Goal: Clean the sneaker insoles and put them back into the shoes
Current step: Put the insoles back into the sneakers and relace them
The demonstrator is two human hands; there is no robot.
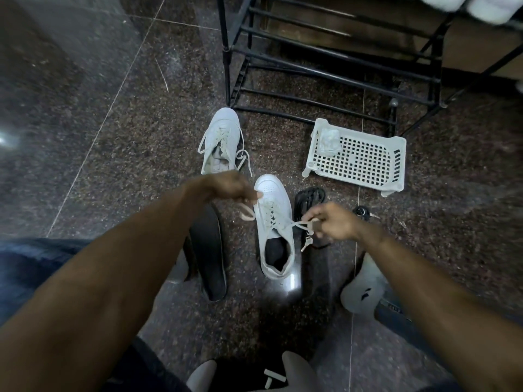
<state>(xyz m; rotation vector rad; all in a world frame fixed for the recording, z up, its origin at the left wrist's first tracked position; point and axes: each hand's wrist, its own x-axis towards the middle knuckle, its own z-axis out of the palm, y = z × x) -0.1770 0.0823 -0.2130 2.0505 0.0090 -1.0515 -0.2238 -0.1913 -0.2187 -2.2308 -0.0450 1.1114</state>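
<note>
A white sneaker (273,224) stands on the dark floor in the middle, toe away from me, with a dark insole visible in its heel opening. My left hand (226,186) pinches one end of its white lace at the upper left of the shoe. My right hand (332,222) pinches the other lace end, pulled out to the right. A second white sneaker (220,142) lies farther back, laces loose. One dark insole (208,253) lies loose on the floor left of the near sneaker.
A white perforated plastic basket (358,157) with a crumpled clear bag sits at the right. A black metal shoe rack (325,60) stands behind. A black cord with keys (308,205) lies right of the sneaker. White slippers show near my feet.
</note>
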